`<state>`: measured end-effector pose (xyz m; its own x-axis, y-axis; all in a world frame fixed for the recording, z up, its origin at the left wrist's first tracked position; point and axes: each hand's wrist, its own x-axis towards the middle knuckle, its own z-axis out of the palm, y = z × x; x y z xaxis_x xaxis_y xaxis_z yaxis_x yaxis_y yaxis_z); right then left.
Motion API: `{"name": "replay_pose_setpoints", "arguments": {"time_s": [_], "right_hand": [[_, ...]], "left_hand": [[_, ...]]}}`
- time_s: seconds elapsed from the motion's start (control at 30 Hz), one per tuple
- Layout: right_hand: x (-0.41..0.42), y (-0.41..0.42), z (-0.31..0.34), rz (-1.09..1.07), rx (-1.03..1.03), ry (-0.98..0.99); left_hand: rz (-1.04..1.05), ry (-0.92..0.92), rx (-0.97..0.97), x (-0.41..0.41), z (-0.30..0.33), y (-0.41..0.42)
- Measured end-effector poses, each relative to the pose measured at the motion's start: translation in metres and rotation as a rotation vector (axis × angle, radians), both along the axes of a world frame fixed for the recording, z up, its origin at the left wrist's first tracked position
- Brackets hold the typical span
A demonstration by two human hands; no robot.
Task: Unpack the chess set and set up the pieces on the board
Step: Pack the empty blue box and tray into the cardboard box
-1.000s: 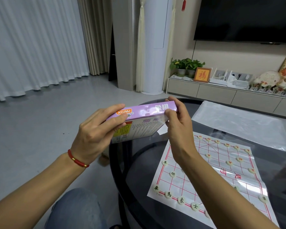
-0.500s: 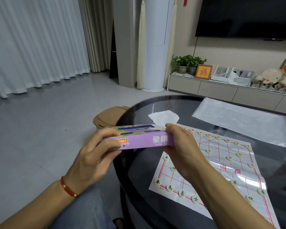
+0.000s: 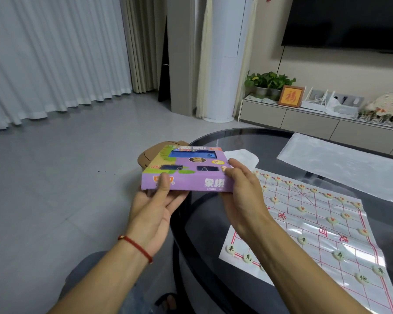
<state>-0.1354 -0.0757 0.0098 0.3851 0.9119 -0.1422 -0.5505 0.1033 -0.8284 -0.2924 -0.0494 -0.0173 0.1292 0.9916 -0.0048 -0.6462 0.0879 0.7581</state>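
Over the left edge of a round dark glass table [image 3: 247, 141], we hold a flat purple chess box [image 3: 186, 171] level in the air. Our left hand [image 3: 153, 211] supports it from below, thumb pressed on the near side; our right hand [image 3: 238, 191] pinches the right end. It looks like thin, light cardboard that dents easily, so we judge the stiff edges and corners the safest grip. We cannot tell whether anything remains inside. To the right, the printed paper board [image 3: 327, 223] lies flat on the table, with round pale pieces [image 3: 302, 240] already standing on its lines.
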Motion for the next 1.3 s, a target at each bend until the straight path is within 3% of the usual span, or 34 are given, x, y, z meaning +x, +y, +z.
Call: {"name": "replay_pose_setpoints", "arguments": {"time_s": [0.1,0.27,0.33,0.8,1.07,1.17,1.3], "right_hand": [[0.005,0.011,-0.013,0.062,0.018,-0.154],[0.029,0.014,-0.023,0.204,0.038,-0.695],[0.033,0.016,-0.023,0.211,0.026,-0.797],[0.059,0.030,-0.024,0.381,0.082,-0.838],[0.054,0.048,-0.038,0.380,0.100,-1.027],[0.061,0.060,-0.038,0.416,0.088,-1.207],[0.084,0.084,-0.045,0.292,-0.077,-1.090]], "left_hand": [[0.064,0.043,0.118,0.006,0.000,0.016],[0.176,0.179,0.185,0.001,0.006,0.037],[0.202,0.226,0.195,0.000,0.003,0.042],[0.060,0.418,0.211,-0.030,-0.016,0.056],[0.037,0.206,-0.037,-0.012,-0.015,0.070],[0.083,0.192,-0.099,-0.010,-0.021,0.087],[0.075,0.147,-0.150,-0.011,-0.024,0.111]]}}
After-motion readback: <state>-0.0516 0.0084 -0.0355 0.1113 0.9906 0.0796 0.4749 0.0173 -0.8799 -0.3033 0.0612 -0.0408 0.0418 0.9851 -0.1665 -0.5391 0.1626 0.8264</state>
